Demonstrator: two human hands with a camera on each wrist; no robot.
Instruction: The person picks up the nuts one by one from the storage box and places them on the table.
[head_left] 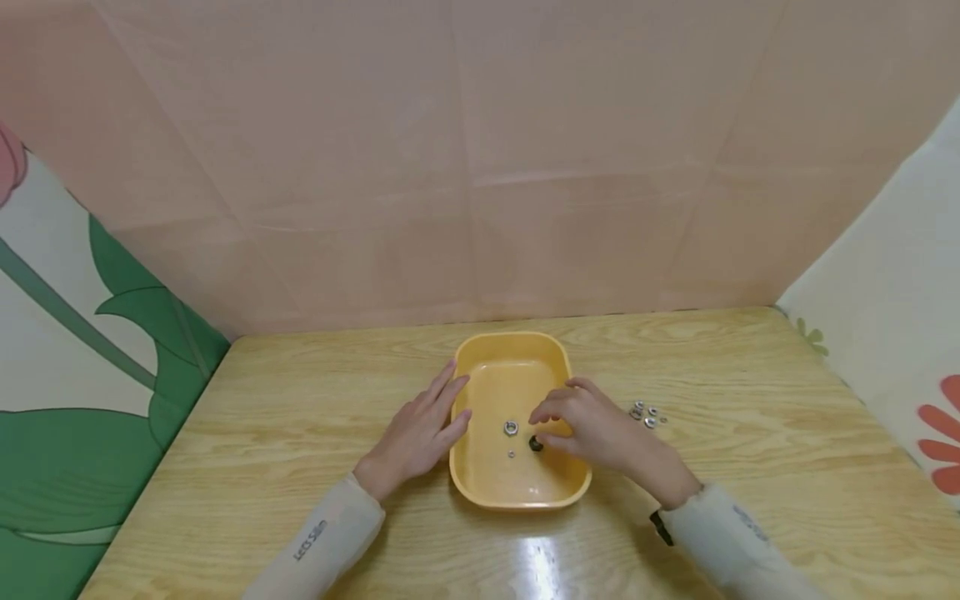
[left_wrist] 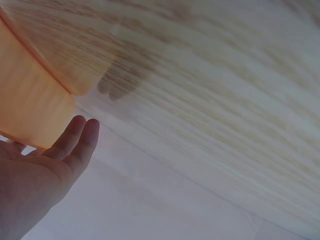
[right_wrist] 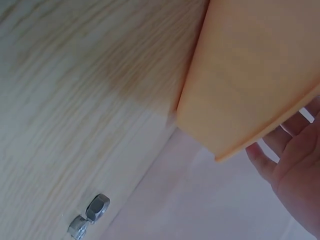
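Note:
In the head view, my left hand (head_left: 420, 429) rests at the left side of the yellow tray (head_left: 517, 505), its fingers spread along the rim. The left wrist view shows this hand (left_wrist: 55, 167) beside the tray's outer wall. My right hand (head_left: 588, 421) reaches over the tray's right rim, with index finger and thumb apart. A dark nut (head_left: 536, 444) lies right at the thumb tip, partly covered by it. Left of it in the tray are a silver hex nut (head_left: 511, 428) and a tiny nut (head_left: 512, 454).
Several metal nuts (head_left: 650, 422) lie on the wooden table (head_left: 322, 400) to the right of the tray; two nuts (right_wrist: 97, 207) show in the right wrist view. A pink sheet (head_left: 465, 167) hangs behind the table, with patterned sheets at both sides.

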